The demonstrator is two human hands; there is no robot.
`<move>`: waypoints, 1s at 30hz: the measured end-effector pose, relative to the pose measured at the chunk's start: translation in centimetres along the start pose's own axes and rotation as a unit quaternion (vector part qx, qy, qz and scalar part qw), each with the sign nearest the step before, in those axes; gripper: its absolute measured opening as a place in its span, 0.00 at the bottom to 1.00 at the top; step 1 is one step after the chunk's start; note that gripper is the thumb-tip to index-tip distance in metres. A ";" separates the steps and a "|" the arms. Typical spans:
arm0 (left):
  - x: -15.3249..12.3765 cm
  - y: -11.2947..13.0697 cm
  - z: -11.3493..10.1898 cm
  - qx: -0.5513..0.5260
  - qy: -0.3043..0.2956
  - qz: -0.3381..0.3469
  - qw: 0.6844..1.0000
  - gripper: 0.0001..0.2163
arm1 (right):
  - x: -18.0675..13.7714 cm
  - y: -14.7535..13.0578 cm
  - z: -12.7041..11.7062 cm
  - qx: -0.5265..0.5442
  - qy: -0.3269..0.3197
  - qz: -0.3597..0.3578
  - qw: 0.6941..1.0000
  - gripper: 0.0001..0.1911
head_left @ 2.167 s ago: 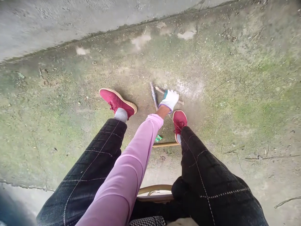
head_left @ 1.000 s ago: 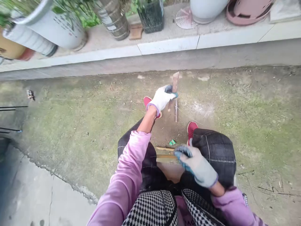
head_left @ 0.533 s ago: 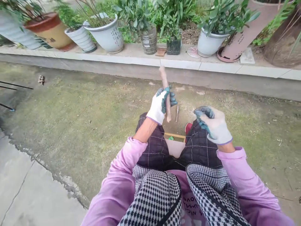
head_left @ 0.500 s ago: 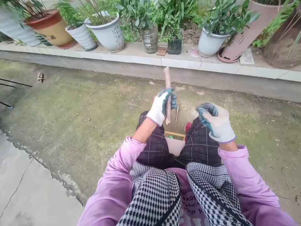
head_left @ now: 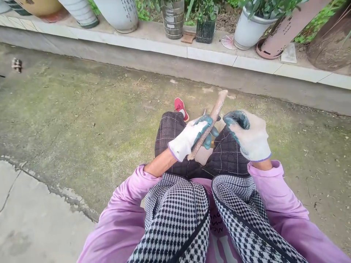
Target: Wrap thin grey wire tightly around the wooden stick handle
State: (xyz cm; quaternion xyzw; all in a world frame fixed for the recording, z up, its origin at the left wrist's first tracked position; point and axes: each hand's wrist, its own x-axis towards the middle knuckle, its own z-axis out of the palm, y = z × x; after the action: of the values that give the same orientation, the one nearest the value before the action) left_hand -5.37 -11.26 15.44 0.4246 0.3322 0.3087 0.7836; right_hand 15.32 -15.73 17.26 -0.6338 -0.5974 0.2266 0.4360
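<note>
My left hand (head_left: 196, 138), in a white glove with a dark green coated palm, is wrapped round a wooden stick (head_left: 213, 117). The stick slants with its far end up to the right and its near end over my lap. To its right, my right hand (head_left: 248, 136) wears the same kind of glove and is apart from the stick. Its fingers are curled closed, and whatever they may hold is hidden. Below the stick a pale flat piece (head_left: 203, 156) shows between my knees, mostly covered.
A low tiled ledge (head_left: 170, 48) runs across the back, carrying potted plants, among them a white pot (head_left: 251, 31) and a pink cylinder pot (head_left: 285, 31). My red shoe (head_left: 181, 108) rests on the mossy ground. A small brown object (head_left: 17, 65) lies far left.
The stick has tilted from near upright to slanting right, and my left hand has turned with it. The view has tipped downward. My left foot now shows. My right hand stays curled.
</note>
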 end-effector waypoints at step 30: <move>0.5 -0.8 -2.1 0.169 0.141 0.050 0.974 0.08 | -2.2 -1.5 3.4 -0.144 -0.193 -0.050 0.969 0.09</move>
State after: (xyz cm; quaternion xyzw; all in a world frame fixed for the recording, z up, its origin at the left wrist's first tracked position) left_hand -6.54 -10.29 13.72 0.5196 0.4652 0.3436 0.6290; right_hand 11.32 -16.98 16.21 -0.6035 -0.7276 0.2342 0.2271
